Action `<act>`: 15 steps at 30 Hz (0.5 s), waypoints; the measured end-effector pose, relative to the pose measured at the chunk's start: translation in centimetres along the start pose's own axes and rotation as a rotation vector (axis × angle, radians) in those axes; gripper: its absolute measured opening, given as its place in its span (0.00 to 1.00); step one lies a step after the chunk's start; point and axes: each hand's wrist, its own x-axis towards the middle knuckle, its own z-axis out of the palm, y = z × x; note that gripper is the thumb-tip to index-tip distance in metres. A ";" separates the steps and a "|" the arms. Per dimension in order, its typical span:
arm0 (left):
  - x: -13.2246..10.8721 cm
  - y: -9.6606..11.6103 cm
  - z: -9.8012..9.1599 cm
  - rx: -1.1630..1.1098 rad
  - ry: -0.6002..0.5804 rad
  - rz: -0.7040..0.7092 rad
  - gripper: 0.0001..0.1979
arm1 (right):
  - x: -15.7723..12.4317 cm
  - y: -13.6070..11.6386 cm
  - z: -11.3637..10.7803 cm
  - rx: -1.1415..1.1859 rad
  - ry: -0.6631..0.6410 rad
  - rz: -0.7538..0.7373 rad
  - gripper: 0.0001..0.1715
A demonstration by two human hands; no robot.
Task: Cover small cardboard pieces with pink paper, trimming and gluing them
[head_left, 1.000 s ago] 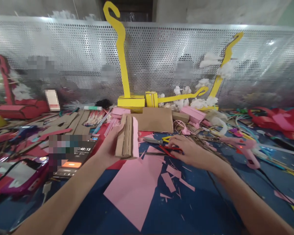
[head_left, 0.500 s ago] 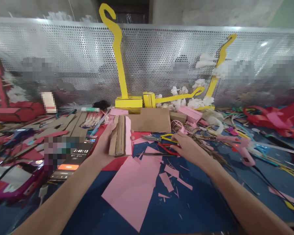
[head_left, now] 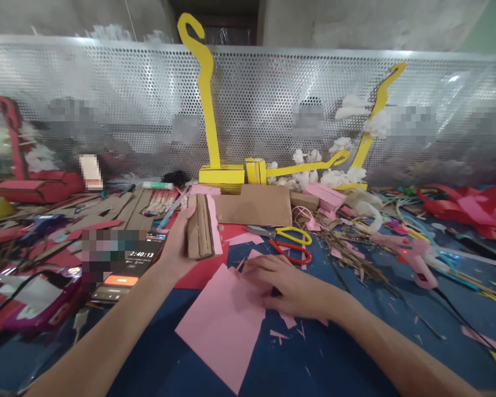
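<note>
My left hand (head_left: 178, 242) is closed around a small brown cardboard block (head_left: 199, 229) with dark seams and ragged pink paper along its right side, held upright above red paper (head_left: 200, 275). My right hand (head_left: 273, 278), slightly blurred, rests over the right edge of a pink paper sheet (head_left: 221, 325). Its fingers are curled, and a small dark bit shows under them; what they hold I cannot make out. Just beyond lie scissors (head_left: 291, 237) with one yellow and one red handle loop, blades pointing left. Pink paper scraps (head_left: 279, 334) lie by the sheet.
A phone (head_left: 128, 270) with a timer lies left, near a purple device (head_left: 45, 303). To the right is a pink glue gun (head_left: 417, 259) with a black cord. Yellow hook-shaped pieces (head_left: 209, 110) stand before a perforated metal panel (head_left: 149, 71). Cardboard strips (head_left: 128, 212) clutter the left.
My right hand has left the scissor handles and moved left and nearer to me, onto the pink sheet. The dark thin stick near the scissors no longer shows. My left hand still holds the cardboard block.
</note>
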 end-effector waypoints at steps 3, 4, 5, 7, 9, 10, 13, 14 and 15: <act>0.0 -0.1 -0.1 0.007 0.002 0.010 0.18 | 0.1 0.8 0.7 -0.098 0.028 0.095 0.22; 0.0 -0.1 -0.1 0.006 -0.006 0.015 0.18 | 0.1 1.2 0.7 -0.137 0.064 0.147 0.22; 0.1 -0.2 -0.2 0.004 -0.017 0.019 0.18 | 0.1 1.6 0.7 -0.171 0.095 0.187 0.23; 0.2 -0.3 -0.2 0.001 -0.036 0.026 0.19 | 0.4 1.8 0.5 -0.196 0.131 0.198 0.24; 0.3 -0.4 -0.3 0.001 -0.033 0.034 0.19 | 1.2 1.3 0.3 -0.155 0.105 0.127 0.25; 0.4 -0.4 -0.4 -0.001 -0.027 0.034 0.19 | 1.7 0.9 0.2 -0.120 0.075 0.083 0.24; 0.6 -0.5 -0.5 -0.018 -0.022 0.031 0.19 | 4.1 -0.3 -0.1 -0.042 0.002 -0.006 0.22; 0.6 -0.5 -0.6 -0.022 -0.024 0.029 0.19 | 5.0 -0.5 -0.2 -0.035 -0.016 -0.032 0.20; 0.7 -0.5 -0.7 -0.023 -0.025 0.027 0.19 | 5.8 -0.6 -0.3 -0.033 -0.036 -0.058 0.18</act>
